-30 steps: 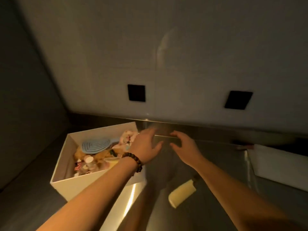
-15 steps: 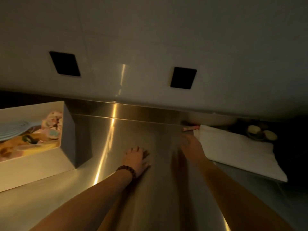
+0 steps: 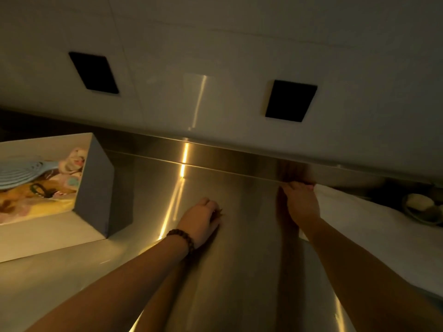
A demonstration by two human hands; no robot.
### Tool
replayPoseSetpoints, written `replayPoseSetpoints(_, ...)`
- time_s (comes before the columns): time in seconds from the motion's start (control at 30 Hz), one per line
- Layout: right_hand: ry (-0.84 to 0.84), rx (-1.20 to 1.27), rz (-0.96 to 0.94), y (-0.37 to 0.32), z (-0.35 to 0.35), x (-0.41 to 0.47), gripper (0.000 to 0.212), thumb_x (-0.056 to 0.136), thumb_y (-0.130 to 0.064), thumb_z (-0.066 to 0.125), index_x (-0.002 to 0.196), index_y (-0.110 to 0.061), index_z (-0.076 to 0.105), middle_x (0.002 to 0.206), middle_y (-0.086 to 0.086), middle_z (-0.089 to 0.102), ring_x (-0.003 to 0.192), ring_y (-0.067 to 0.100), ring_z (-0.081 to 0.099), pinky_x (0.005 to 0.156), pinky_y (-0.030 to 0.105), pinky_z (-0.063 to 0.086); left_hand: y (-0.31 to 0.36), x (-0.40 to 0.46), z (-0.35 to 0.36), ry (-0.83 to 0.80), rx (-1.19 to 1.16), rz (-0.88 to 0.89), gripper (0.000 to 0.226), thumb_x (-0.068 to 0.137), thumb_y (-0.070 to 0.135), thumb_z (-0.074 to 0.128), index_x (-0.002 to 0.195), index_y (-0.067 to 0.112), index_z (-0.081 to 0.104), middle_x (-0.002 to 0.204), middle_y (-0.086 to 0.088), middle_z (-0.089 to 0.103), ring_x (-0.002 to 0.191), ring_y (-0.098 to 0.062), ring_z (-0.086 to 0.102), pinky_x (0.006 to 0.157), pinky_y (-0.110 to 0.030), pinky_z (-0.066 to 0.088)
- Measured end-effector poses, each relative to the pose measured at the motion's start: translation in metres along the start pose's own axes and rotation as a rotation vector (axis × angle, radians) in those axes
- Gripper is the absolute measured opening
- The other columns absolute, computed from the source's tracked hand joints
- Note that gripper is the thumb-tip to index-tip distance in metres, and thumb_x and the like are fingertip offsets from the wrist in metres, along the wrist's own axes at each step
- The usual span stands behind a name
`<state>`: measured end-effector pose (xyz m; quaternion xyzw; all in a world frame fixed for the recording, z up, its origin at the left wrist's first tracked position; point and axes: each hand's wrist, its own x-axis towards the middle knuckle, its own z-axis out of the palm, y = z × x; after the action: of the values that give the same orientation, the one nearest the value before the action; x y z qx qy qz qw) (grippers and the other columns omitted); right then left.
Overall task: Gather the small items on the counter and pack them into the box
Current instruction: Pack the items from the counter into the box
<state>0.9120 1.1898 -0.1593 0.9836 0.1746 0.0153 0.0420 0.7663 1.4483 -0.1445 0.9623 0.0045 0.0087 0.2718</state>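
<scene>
The steel counter (image 3: 239, 271) runs under the wall. The box (image 3: 96, 188) sits at its left, already holding a blue brush (image 3: 21, 173). The left hand (image 3: 201, 221) rests on the counter, fingers curled, seemingly empty. The right hand (image 3: 299, 202) pinches a small pink item (image 3: 310, 187) at the back edge; whether it is secure is unclear. Next it must be carried left into the box.

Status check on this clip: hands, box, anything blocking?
Left hand resting on the steel counter, fingers curled, apparently empty. Right hand reaching a small pink item by the white cloth; grip unclear. Box open, part-filled. Nothing blocking.
</scene>
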Motion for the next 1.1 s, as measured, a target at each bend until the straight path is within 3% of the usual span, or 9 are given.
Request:
replayPoseSetpoints(0.1, 0.066, 0.099, 0.002, -0.001, -0.007, 0.003, 0.025, 0.089, -0.006, 0.046, 0.107, -0.011, 0.061, 0.114, 0.012, 0.058, 0.106, 0.032, 0.049, 0.087, 0.041, 0.04, -0.002, -0.001, -0.011, 0.036, -0.027, 0.007, 0.025, 0.091, 0.029, 0.055, 0.113, 0.017, 0.056, 0.111, 0.0, 0.051, 0.095, -0.018, 0.055, 0.083, -0.031, 0.046)
replayPoseSetpoints(0.3, 0.182, 0.982, -0.007, -0.071, -0.071, -0.008, 0.007, 0.089, -0.009, 0.056, 0.093, -0.014, 0.058, 0.076, 0.009, 0.068, 0.074, 0.023, 0.064, 0.073, 0.034, 0.051, 0.002, -0.006, -0.053, 0.18, -0.068, -0.001, 0.019, 0.088, 0.027, 0.06, 0.105, 0.019, 0.059, 0.102, 0.0, 0.057, 0.089, -0.016, 0.056, 0.077, -0.028, 0.046)
replayPoseSetpoints(0.43, 0.108, 1.45, -0.12, -0.133, -0.133, -0.024, 0.013, 0.086, 0.002, 0.06, 0.088, -0.009, 0.053, 0.075, 0.018, 0.069, 0.082, 0.033, 0.068, 0.081, 0.033, 0.054, 0.003, -0.02, -0.1, 0.32, -0.184, -0.067, 0.016, 0.088, 0.028, 0.06, 0.101, 0.018, 0.062, 0.096, -0.002, 0.064, 0.084, -0.017, 0.06, 0.076, -0.032, 0.05)
replayPoseSetpoints(0.53, 0.049, 1.68, -0.217, -0.18, -0.174, -0.042, 0.01, 0.09, 0.001, 0.055, 0.089, -0.008, 0.05, 0.071, 0.008, 0.072, 0.076, 0.022, 0.071, 0.071, 0.023, 0.055, -0.002, -0.041, -0.144, 0.438, -0.316, -0.098, 0.018, 0.088, 0.03, 0.061, 0.099, 0.015, 0.062, 0.089, -0.002, 0.065, 0.078, -0.016, 0.063, 0.07, -0.026, 0.049)
replayPoseSetpoints(0.7, -0.027, 1.842, -0.157, -0.254, -0.223, -0.066, 0.02, 0.088, -0.002, 0.059, 0.106, 0.004, 0.053, 0.092, 0.01, 0.067, 0.08, 0.013, 0.07, 0.069, 0.019, 0.056, -0.024, -0.087, -0.222, 0.481, -0.406, -0.109, 0.041, 0.073, 0.049, 0.066, 0.101, 0.019, 0.062, 0.089, 0.008, 0.061, 0.08, -0.008, 0.059, 0.069, -0.023, 0.051)
replayPoseSetpoints(0.83, -0.177, 2.032, -0.138, -0.312, -0.246, -0.074, 0.02, 0.088, -0.001, 0.057, 0.107, 0.003, 0.054, 0.098, 0.016, 0.065, 0.086, 0.02, 0.07, 0.076, 0.025, 0.057, -0.059, -0.128, -0.276, 0.457, -0.479, -0.093, 0.026, 0.074, 0.038, 0.07, 0.096, 0.025, 0.062, 0.089, 0.006, 0.064, 0.079, -0.008, 0.061, 0.06, -0.013, 0.048)
replayPoseSetpoints(0.93, -0.31, 2.103, -0.167, -0.352, -0.254, -0.07, 0.027, 0.088, -0.001, 0.058, 0.113, 0.006, 0.053, 0.106, 0.022, 0.064, 0.092, 0.024, 0.07, 0.073, 0.025, 0.058, -0.086, -0.152, -0.313, 0.464, -0.458, -0.088, 0.022, 0.076, 0.031, 0.071, 0.095, 0.021, 0.065, 0.089, -0.001, 0.067, 0.078, -0.013, 0.064, 0.065, -0.021, 0.055)
replayPoseSetpoints(1.0, -0.378, 2.004, -0.224, -0.377, -0.258, -0.066, 0.028, 0.082, -0.005, 0.065, 0.107, 0.003, 0.056, 0.102, 0.021, 0.067, 0.089, 0.026, 0.071, 0.071, 0.027, 0.058, -0.107, -0.164, -0.336, 0.476, -0.404, -0.073, 0.017, 0.079, 0.027, 0.07, 0.093, 0.021, 0.066, 0.089, 0.002, 0.067, 0.081, -0.009, 0.063, 0.071, -0.02, 0.053)
replayPoseSetpoints(1.1, -0.289, 1.547, -0.427, -0.418, -0.263, -0.063, 0.018, 0.079, -0.012, 0.071, 0.096, -0.014, 0.065, 0.095, 0.015, 0.07, 0.086, 0.026, 0.07, 0.078, 0.038, 0.058, -0.136, -0.177, -0.369, 0.461, -0.299, -0.052, 0.017, 0.082, 0.025, 0.069, 0.097, 0.017, 0.067, 0.092, 0.001, 0.068, 0.085, -0.009, 0.063, 0.076, -0.019, 0.051)
